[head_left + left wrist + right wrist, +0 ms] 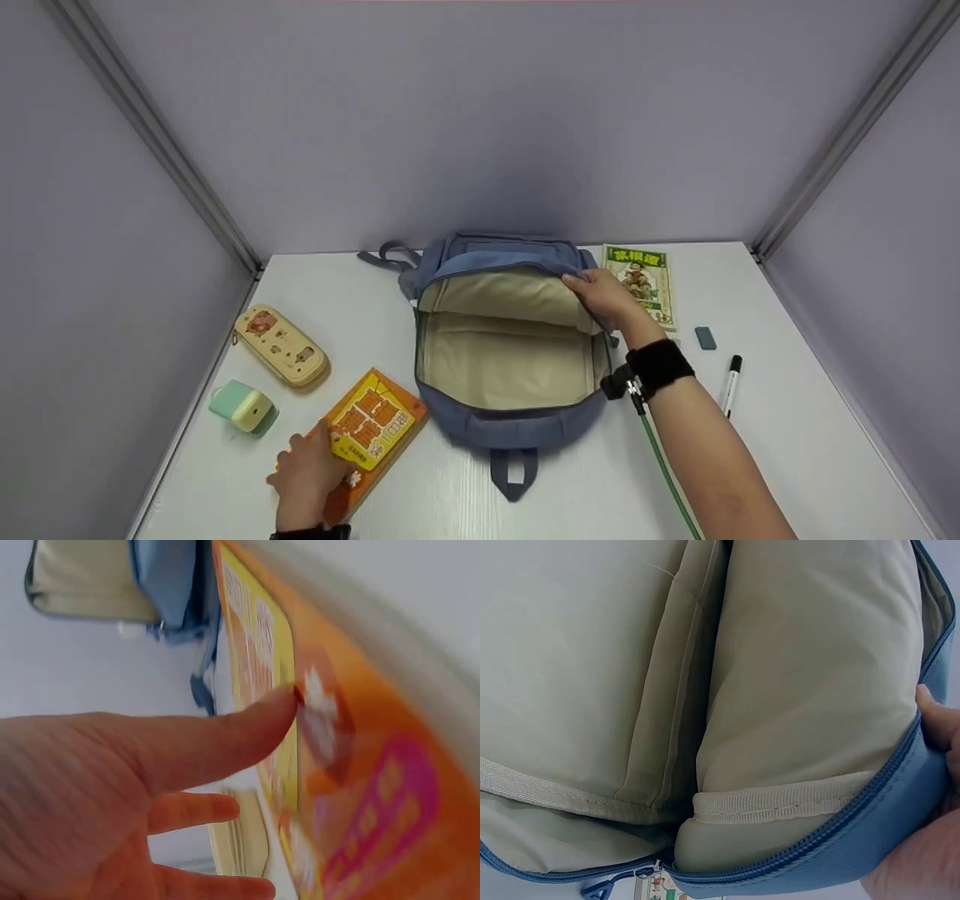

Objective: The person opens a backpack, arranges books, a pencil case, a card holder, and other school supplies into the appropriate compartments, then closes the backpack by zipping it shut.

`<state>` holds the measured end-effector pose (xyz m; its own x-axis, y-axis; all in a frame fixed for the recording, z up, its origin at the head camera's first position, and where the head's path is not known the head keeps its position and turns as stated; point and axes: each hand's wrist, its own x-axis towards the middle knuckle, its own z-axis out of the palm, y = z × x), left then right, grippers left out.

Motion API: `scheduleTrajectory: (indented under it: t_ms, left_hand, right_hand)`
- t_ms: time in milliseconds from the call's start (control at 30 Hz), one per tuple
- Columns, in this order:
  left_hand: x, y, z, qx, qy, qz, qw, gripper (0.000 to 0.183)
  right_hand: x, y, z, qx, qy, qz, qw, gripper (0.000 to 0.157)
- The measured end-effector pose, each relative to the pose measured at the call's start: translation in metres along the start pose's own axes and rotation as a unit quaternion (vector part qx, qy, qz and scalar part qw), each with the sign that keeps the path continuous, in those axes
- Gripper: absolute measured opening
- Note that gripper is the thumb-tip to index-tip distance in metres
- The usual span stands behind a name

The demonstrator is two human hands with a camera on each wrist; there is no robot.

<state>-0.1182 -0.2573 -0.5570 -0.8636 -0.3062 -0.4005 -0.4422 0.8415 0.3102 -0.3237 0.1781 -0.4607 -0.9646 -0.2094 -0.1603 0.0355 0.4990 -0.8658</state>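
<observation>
A blue backpack (517, 427) lies unzipped in the middle of the table, its beige lining (810, 667) showing. My right hand (607, 296) pinches the upper right edge of its opening; in the right wrist view the thumb (934, 720) lies over the zipper edge. To the left of the bag is an orange and yellow book (375, 424). My left hand (307, 469) is at the book's lower left side, fingers spread. In the left wrist view, the thumb tip (274, 709) touches the cover and the other fingers extend fairly straight, partly out of frame.
A yellow pencil case (283, 345) and a green and yellow box-shaped item (244, 406) stand at the left. On the right are a green-covered booklet (656, 289), a small grey-blue block (705, 337) and a black-capped marker (731, 386). A green cable (664, 465) trails from the right wrist.
</observation>
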Motion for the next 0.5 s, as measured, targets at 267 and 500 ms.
scheduleTrajectory:
  t_ms: [267,500]
  left_hand:
    - [0.01,-0.022,-0.012,0.01,-0.057,-0.059,0.9966,0.093]
    - [0.011,-0.027,-0.012,-0.01,-0.018,-0.067,0.9975,0.078]
  right_hand:
    - [-0.004,0.0,0.001,-0.004,-0.006,-0.019,1.0,0.045]
    - [-0.006,0.0,0.003,-0.014,0.005,-0.03,0.999,0.044]
